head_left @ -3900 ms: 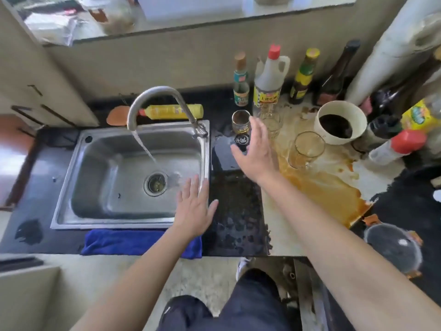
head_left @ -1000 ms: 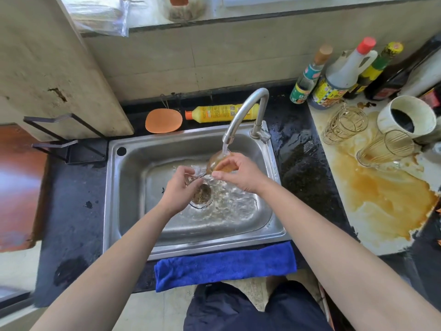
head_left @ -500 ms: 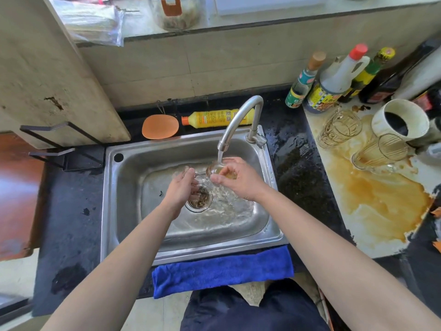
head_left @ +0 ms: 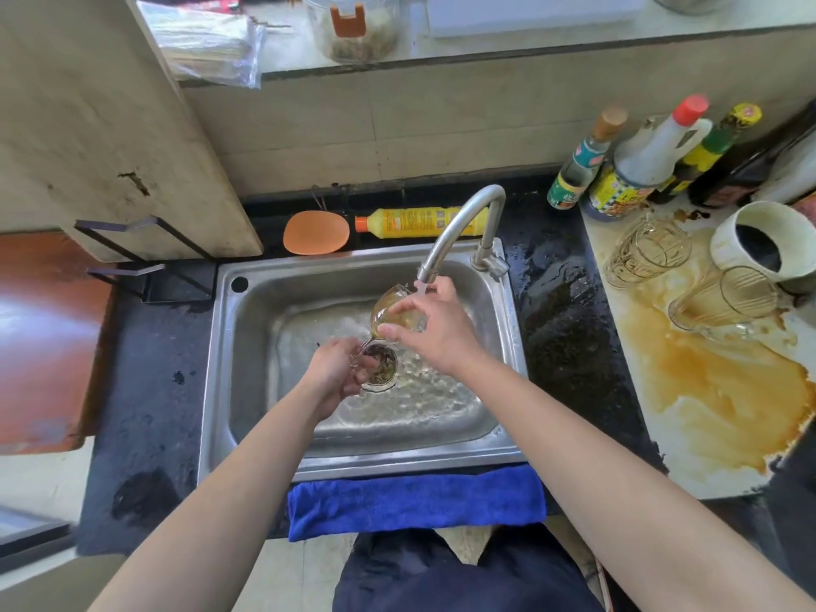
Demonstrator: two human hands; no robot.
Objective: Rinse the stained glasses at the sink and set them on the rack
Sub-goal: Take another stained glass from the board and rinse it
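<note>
We held one stained clear drinking glass [head_left: 391, 313] tilted under the spout of the curved steel tap [head_left: 459, 229], over the stainless steel sink [head_left: 247, 329]. The right hand [head_left: 435, 331] was clamped on the body of this glass. The left hand [head_left: 335, 373] was curled, with its fingertips at or near the base of the glass; whether it gripped the glass, or something else, could not be determined. It sat directly above the round drain strainer [head_left: 380, 372], which confused the outlines.

Progress, as we judged it: the task was at an early stage. One glass was being rinsed and brown tint was visible on its wall. Two further items remained on the pale bench [head_left: 662, 470] to the right: a ribbed clear glass [head_left: 647, 254] and a second clear glass lying on its side [head_left: 724, 300], both standing in or beside the wide brown spill [head_left: 715, 390]. The black wire rack [head_left: 145, 262] to the left of the sink held no glass.

Items hard to make out:
- The water stream was short and largely covered by the right hand.
- The inside of the held glass was not readable.
- The rack was partly cut off by the pale wall panel [head_left: 110, 125].
- The right edge of the bench ran out of frame, so further glasses could not be excluded.
</note>
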